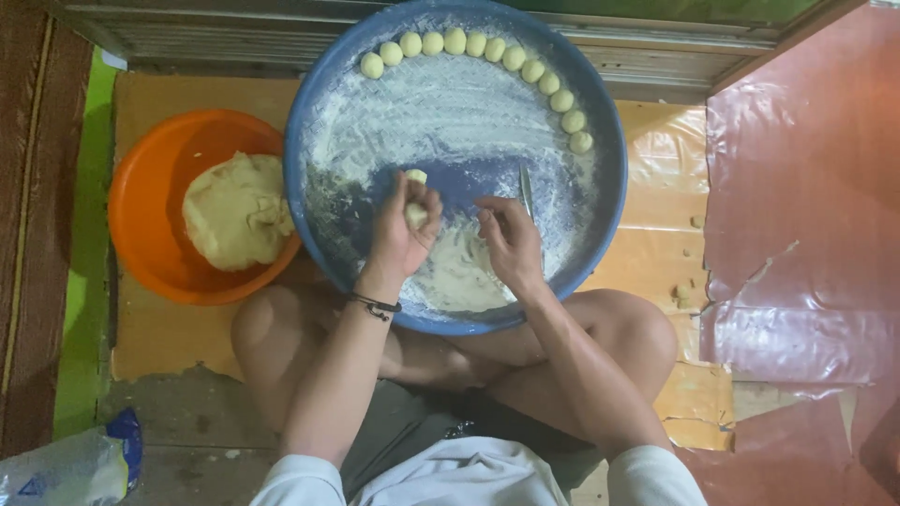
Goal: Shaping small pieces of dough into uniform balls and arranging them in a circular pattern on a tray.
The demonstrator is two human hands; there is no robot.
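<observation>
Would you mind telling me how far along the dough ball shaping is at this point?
Done: eleven small dough balls line the far rim of the floured blue tray. In hand: the left hand holds a piece of dough, the right hand empty beside it near a knife. Left: a large dough lump in the orange bowl.

- The person is wearing a pale, short-sleeved shirt (469, 478).
- Dark grey-green shorts (412, 422) are covering the lap.
- A thin black cord bracelet (375, 305) is circling the left wrist.
- Both forearms and knees are showing bare.
</observation>
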